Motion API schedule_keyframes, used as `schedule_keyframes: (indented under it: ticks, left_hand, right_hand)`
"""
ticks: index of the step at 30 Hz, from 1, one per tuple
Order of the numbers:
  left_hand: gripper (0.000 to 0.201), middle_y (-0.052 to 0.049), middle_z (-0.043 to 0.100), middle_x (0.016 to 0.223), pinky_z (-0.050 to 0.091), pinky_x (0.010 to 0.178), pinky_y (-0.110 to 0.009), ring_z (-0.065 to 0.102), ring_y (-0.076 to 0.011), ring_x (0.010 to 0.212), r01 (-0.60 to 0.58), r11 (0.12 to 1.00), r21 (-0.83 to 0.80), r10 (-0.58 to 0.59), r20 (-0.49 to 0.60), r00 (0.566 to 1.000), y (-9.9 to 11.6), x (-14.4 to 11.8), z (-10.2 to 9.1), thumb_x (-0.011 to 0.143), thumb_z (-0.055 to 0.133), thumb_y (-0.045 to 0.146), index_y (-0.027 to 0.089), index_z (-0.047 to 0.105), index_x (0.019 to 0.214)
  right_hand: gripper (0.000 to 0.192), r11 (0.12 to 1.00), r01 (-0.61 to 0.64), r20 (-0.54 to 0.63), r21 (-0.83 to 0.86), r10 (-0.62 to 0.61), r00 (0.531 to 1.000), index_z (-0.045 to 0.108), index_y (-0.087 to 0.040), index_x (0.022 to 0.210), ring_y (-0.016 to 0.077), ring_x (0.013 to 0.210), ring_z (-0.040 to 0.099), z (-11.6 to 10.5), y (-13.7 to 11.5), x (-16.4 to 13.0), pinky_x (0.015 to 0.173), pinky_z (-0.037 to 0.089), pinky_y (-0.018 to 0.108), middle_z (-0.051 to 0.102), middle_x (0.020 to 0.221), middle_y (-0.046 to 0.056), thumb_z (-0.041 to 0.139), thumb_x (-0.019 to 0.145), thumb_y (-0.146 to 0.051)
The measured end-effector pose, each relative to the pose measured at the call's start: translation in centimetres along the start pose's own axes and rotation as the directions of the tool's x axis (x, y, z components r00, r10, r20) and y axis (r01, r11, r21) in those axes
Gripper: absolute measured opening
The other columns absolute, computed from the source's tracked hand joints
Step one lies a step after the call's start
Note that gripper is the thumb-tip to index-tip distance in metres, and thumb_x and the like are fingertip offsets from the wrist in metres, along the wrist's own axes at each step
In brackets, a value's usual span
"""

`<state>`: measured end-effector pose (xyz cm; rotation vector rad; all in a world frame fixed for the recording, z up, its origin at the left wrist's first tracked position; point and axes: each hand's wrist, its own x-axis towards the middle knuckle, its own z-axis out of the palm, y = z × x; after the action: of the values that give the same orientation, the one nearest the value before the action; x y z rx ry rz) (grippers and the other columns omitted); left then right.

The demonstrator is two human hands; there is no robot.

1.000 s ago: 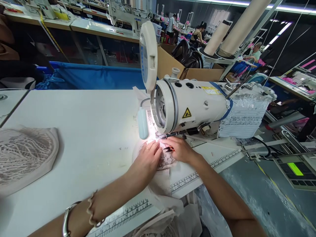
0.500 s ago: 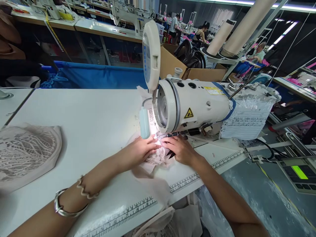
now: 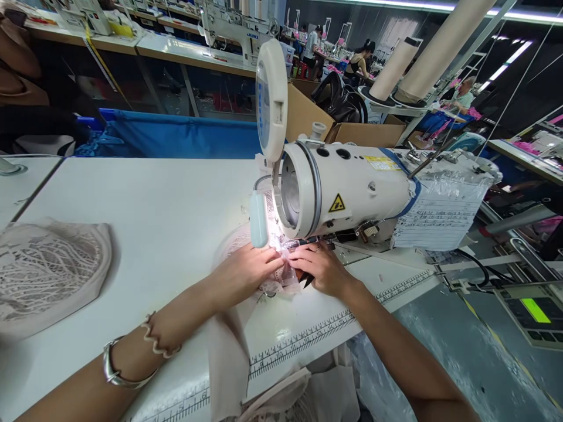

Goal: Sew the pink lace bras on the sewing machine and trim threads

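Observation:
Under the head of a white sewing machine (image 3: 356, 190), pale pink lace fabric (image 3: 275, 285) lies on the table in bright lamp light. My left hand (image 3: 248, 266) has its fingers pressed together on the lace, left of the needle area. Close to it on the right, my right hand (image 3: 323, 269) has its fingertips at the same cloth. Dark pointed blades, which look like thread snips (image 3: 307, 280), stick out from beneath that palm; their handle is hidden. The needle and presser foot are mostly hidden behind a pale blue lamp (image 3: 258, 220) and my fingers.
Another lace piece (image 3: 53, 275) lies on the left of the white table (image 3: 153, 193). A printed ruler (image 3: 303, 337) runs along the front edge, with beige cloth (image 3: 321, 390) below. Behind stand a cardboard box (image 3: 367, 132) and blue cloth bin (image 3: 185, 133). Other people sit farther back.
The lace has shifted and turned under my fingers, and its loose beige end now hangs farther left over the table edge. My left hand has moved slightly right, fingers closer together.

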<state>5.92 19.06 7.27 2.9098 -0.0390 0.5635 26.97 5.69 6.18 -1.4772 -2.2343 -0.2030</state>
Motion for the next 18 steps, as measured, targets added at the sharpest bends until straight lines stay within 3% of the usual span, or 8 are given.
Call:
schedule_keyframes:
  ticks: [3,6,11,18]
  left_hand:
    - [0.034,-0.009,0.064,0.095,0.042,0.059,-0.028,0.06,-0.0202,0.083,0.012,0.999,0.032,-0.013,0.029,0.999,0.15,0.1,-0.17,0.09,0.041,0.001,0.017,0.063,0.11]
    - [0.029,-0.011,0.064,0.099,0.045,0.063,-0.031,0.06,-0.0215,0.083,0.054,0.998,0.026,-0.054,0.002,0.999,0.43,0.33,-0.29,0.093,0.042,0.005,0.016,0.062,0.111]
    - [0.029,-0.013,0.066,0.103,0.049,0.069,-0.035,0.061,-0.0232,0.087,-0.004,1.0,-0.006,0.004,-0.017,1.0,0.5,0.33,-0.13,0.095,0.038,0.006,0.014,0.061,0.111]
    - [0.028,-0.011,0.065,0.096,0.038,0.056,-0.031,0.059,-0.0222,0.078,0.069,0.992,0.106,-0.068,-0.006,0.998,0.59,0.34,0.03,0.098,0.04,0.011,0.015,0.061,0.115]
  right_hand:
    - [0.028,1.0,-0.021,0.012,-0.001,0.021,1.0,0.071,-0.019,0.105,0.0221,0.105,0.063,-0.12,-0.09,0.01,0.081,0.052,0.037,0.075,0.109,0.007,0.047,0.096,-0.009]
    - [0.037,0.999,-0.031,0.011,-0.03,0.031,0.999,0.07,-0.019,0.112,0.0216,0.107,0.063,-0.06,-0.18,0.06,0.081,0.052,0.036,0.074,0.114,0.007,0.041,0.095,-0.004]
    - [0.037,0.998,0.001,-0.006,-0.064,-0.002,1.0,0.071,-0.018,0.108,0.0207,0.105,0.063,0.14,-0.23,0.18,0.078,0.052,0.035,0.075,0.112,0.007,0.039,0.095,-0.004]
    - [0.036,0.998,0.024,-0.059,-0.064,-0.028,0.998,0.07,-0.015,0.106,0.0204,0.101,0.061,-0.08,-0.4,0.36,0.074,0.05,0.033,0.076,0.107,0.006,0.041,0.092,-0.001]
